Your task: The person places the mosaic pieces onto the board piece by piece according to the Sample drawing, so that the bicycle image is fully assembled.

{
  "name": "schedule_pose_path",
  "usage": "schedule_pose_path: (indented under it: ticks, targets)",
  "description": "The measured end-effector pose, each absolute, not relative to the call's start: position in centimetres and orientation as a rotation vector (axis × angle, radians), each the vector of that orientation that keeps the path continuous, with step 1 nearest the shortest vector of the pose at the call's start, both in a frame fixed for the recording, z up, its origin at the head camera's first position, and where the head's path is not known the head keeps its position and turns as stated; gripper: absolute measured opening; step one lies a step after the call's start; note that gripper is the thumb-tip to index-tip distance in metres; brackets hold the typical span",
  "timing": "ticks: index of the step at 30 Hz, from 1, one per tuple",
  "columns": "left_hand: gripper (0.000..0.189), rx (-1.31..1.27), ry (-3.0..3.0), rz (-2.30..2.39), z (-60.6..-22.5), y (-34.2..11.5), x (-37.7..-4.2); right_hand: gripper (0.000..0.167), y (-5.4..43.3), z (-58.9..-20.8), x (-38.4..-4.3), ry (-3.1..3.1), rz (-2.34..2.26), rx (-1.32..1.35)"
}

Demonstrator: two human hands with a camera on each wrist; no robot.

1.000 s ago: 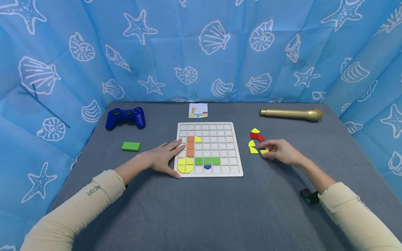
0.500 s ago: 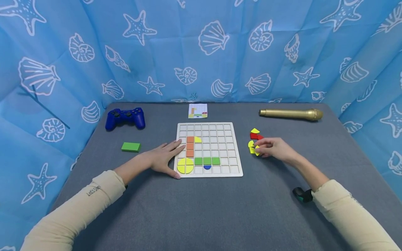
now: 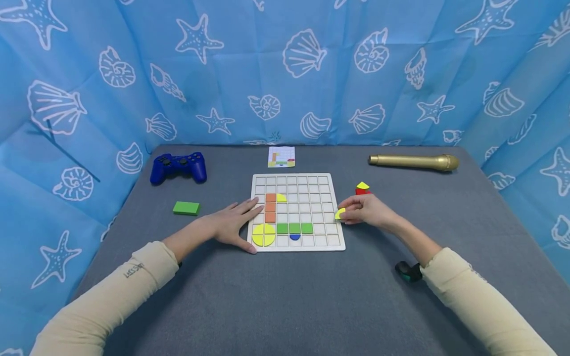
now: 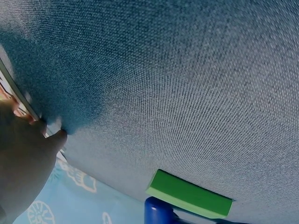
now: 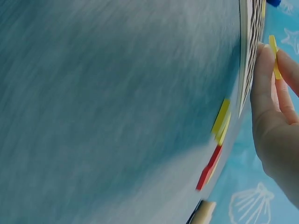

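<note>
A white grid board lies mid-table. In its cells sit three orange squares, a yellow circle of quarter pieces, a separate yellow quarter, three green squares and a blue half-circle. My left hand rests on the board's left edge with fingers spread. Near the right edge, my right hand pinches a yellow quarter-circle piece between thumb and fingers, seen edge-on in the right wrist view. Beyond that hand lie another yellow quarter and a partly covered red piece.
A small pattern card lies behind the board. To the left are a blue game controller and a green block. A gold microphone lies at the back right. A patterned blue curtain surrounds the table.
My right hand has picked the yellow quarter-circle piece up from the loose pieces and carried it left to the board's right edge. The left hand stays in place.
</note>
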State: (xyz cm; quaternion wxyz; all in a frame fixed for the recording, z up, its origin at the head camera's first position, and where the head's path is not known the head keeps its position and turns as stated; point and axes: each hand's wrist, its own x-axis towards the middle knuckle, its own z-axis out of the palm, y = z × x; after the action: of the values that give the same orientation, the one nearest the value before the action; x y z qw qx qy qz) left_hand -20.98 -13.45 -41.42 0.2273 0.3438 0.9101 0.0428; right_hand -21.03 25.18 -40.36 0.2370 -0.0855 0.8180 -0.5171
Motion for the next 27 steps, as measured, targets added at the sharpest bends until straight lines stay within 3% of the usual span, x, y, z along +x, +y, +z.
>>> schedule_pose_path:
  ticks: [14,27]
  targets:
    - [0.116,0.944,2.51,0.116,-41.3,-13.4,-21.0,0.024,21.4,-40.6,-20.8,2.276,-1.291,-0.381]
    - [0.116,0.953,2.504,0.108,-41.2,-13.4,-20.9,0.024,20.7,-40.7,-20.8,2.351,-1.199,-0.507]
